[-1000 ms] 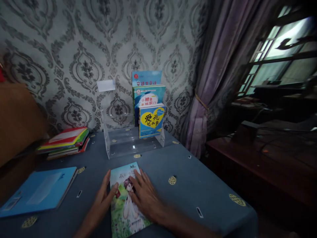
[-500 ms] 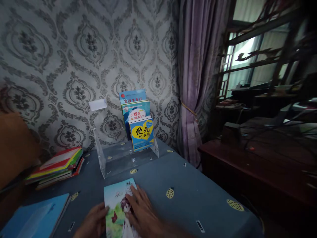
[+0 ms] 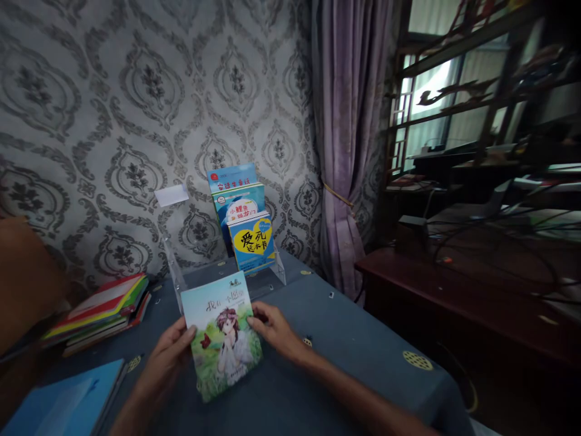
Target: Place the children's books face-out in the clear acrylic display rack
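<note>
A paperback book [image 3: 227,357] with a green and pale blue cover and a drawn figure is held up, tilted, in front of a clear acrylic book stand [image 3: 280,269]. My left hand [image 3: 170,348] grips its left edge, thumb on the cover. On the opposite edge, my right hand [image 3: 275,327] pinches the book, with the other fingers partly hidden behind it. Several books stand in tiers on the right side of the rack, with a blue and yellow book [image 3: 252,245] at the front. The held book covers the stand's lower left part.
To the left lies a pile of colourful books [image 3: 102,309]. A blue book [image 3: 63,399] is nearer the front edge. A blurred brown shape [image 3: 27,284] fills the far left. Behind are a patterned wall [image 3: 149,91] and a purple curtain [image 3: 338,121]; a dark red desk [image 3: 408,284] stands right.
The book has risen from the tablecloth and tilted up toward the stand. My right hand has shifted from lying across the cover to gripping the right edge. The view has turned slightly.
</note>
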{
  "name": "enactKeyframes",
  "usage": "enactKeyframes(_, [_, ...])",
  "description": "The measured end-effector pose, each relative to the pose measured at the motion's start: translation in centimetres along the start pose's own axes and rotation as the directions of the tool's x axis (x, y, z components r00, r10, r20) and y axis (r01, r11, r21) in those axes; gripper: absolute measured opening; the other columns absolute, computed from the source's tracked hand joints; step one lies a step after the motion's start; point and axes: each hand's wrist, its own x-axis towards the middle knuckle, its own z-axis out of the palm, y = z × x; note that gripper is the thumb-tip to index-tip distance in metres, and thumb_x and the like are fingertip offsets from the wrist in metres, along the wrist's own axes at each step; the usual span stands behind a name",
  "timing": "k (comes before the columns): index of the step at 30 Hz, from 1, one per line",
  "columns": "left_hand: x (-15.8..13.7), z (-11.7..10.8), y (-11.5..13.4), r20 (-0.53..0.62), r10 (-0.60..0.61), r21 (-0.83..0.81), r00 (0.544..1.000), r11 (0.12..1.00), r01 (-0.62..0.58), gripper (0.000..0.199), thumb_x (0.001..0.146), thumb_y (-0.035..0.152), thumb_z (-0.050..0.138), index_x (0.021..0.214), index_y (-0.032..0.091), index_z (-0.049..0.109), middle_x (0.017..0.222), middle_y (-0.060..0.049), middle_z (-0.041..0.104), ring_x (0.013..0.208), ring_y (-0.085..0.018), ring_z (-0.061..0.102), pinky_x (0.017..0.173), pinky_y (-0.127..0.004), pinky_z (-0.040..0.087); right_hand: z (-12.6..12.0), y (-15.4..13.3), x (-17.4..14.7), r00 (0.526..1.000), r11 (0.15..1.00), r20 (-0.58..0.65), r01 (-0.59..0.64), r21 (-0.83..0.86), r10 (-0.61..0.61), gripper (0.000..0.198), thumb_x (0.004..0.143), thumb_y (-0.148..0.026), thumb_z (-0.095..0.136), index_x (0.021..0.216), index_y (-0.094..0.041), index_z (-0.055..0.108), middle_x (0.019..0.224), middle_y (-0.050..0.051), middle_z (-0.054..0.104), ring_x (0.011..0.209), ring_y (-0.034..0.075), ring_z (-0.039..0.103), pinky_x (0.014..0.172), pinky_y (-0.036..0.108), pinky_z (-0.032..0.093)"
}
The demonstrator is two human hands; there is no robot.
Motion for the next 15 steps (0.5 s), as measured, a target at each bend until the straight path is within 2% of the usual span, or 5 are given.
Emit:
enactKeyframes(4, [2.2,-0.1,-0.7,0.073,0.136,0.077,0.988,0.987,-0.142,0.079,0.072,0.055,0.082,0.138,0.02,0.06,0.131,-0.014,0.069,0.125,-0.037,0.062,0.107,-0.048,0.05,-1.6,-0.4,1.1,0.991,0.993,-0.088,0.095,-0.066,-0.101,0.02,0.09,-0.034,0.055,0.097,-0.019,0.065,0.092,0.004,0.07,0.083,0.02,0.063,0.071,0.028,0.048])
enactKeyframes(9, [3.9,-1.5,-3.5,0.037,0.14,0.308,0.989,0.94,-0.145,0.07,0.076,0.061,0.075,0.132,0.022,0.064,0.134,-0.01,0.068,0.134,-0.036,0.055,0.112,-0.048,0.046,-1.4,1.4,0.7,0.99,0.992,-0.113,0.066,-0.108,-0.078,0.015,0.091,-0.028,0.05,0.098,-0.021,0.061,0.092,0.005,0.068,0.081,0.02,0.062,0.067,0.028,0.047])
enactKeyframes(12, [4.5,-2.7,-4.3,0.066,0.16,0.485,0.985,0.858,-0.172,0.065,0.08,0.063,0.068,0.13,0.022,0.064,0.133,-0.008,0.068,0.136,-0.033,0.053,0.11,-0.044,0.047,-1.1,2.3,0.4,0.992,0.992,-0.114,0.047,-0.118,-0.06,0.015,0.092,-0.027,0.048,0.099,-0.021,0.059,0.092,0.005,0.067,0.076,0.019,0.061,0.064,0.028,0.047])
enactKeyframes(15, [5.2,-3.3,-3.9,0.125,0.183,0.642,0.975,0.734,-0.221,0.065,0.083,0.066,0.06,0.127,0.019,0.062,0.13,-0.011,0.069,0.125,-0.033,0.06,0.103,-0.044,0.051,-1.1,2.5,0.8,0.99,0.984,-0.119,0.059,-0.167,-0.079,0.012,0.092,-0.025,0.048,0.097,-0.022,0.058,0.087,0.003,0.066,0.072,0.018,0.06,0.062,0.028,0.046])
